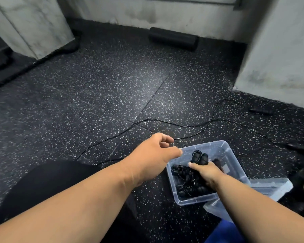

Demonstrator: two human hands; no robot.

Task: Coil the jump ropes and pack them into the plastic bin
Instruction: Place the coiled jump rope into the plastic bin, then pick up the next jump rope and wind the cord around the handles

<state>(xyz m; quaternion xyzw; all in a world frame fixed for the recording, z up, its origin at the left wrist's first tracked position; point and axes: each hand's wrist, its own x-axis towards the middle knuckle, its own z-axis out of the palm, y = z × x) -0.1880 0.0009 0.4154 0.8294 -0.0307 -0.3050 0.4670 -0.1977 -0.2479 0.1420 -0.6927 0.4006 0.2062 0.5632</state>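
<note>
Speckled gym floor [95, 85] surrounds the bin [230, 151]. Right hand [207, 172] grips a coiled rope [199, 157], packing it inside; left hand [154, 153], loosely curled, steadies the rim. Next, coil the loose rope [165, 121] lying beyond.

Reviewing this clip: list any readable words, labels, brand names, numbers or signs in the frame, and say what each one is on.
None can be read.
Plastic bin: clear walls, no label visible.
Jump rope handles under the right hand: plain black, no print visible.
Bin lid: no marking visible.
Walls and speckled floor: stains and flecks only, no signs.
</note>
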